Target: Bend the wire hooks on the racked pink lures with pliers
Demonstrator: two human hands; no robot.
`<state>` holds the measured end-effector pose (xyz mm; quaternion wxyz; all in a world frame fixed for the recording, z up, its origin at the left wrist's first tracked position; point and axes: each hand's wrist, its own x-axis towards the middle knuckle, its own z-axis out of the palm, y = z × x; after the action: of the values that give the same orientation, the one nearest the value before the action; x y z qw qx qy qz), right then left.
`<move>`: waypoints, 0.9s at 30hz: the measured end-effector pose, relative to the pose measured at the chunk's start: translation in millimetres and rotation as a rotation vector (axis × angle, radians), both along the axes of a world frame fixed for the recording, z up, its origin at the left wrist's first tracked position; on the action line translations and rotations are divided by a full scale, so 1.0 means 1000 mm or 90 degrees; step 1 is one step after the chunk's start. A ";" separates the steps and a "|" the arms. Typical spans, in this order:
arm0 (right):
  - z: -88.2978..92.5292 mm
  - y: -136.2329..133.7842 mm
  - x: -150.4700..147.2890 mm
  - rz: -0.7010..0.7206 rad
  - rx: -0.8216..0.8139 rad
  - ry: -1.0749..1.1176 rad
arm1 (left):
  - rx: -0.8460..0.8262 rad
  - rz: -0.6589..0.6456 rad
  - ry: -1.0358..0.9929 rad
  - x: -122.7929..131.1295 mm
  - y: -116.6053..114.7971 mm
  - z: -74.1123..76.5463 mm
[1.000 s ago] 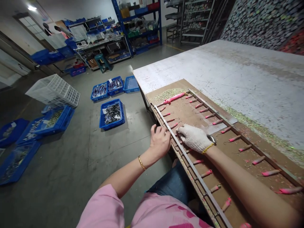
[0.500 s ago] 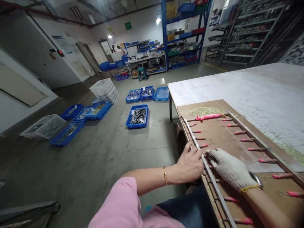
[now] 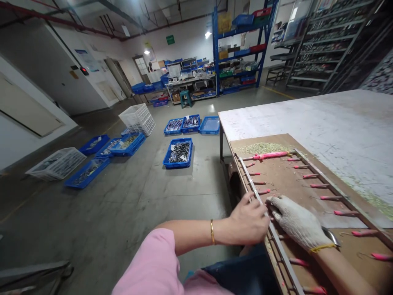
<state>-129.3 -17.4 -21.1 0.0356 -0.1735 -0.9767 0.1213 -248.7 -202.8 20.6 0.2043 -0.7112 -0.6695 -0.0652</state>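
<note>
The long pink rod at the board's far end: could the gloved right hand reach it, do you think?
Probably yes: the gloved right hand and the long pink rod are on one side of the metal rail, with only low pink lures between.

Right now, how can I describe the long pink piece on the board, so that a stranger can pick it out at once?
On the white-topped table, find the brown board. At its far end, beside green flakes, lies the pink piece. It is far longer than the short pink pieces in rows nearby.
</note>
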 end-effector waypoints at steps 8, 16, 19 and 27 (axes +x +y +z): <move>0.003 -0.003 -0.002 -0.004 0.021 -0.024 | -0.005 -0.023 0.033 -0.006 0.003 -0.002; 0.013 -0.008 -0.002 -0.015 0.018 -0.042 | 0.016 0.045 0.028 -0.018 0.010 0.000; 0.012 -0.008 -0.002 -0.021 0.008 -0.021 | 0.008 -0.022 0.044 -0.012 0.006 -0.002; 0.010 -0.006 -0.003 -0.021 -0.008 -0.029 | 0.041 0.033 0.032 -0.021 0.008 -0.006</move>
<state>-132.2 -23.2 -11.6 0.0143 -0.1924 -0.9735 0.1227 -269.7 -194.6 14.6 0.2453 -0.6883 -0.6797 -0.0637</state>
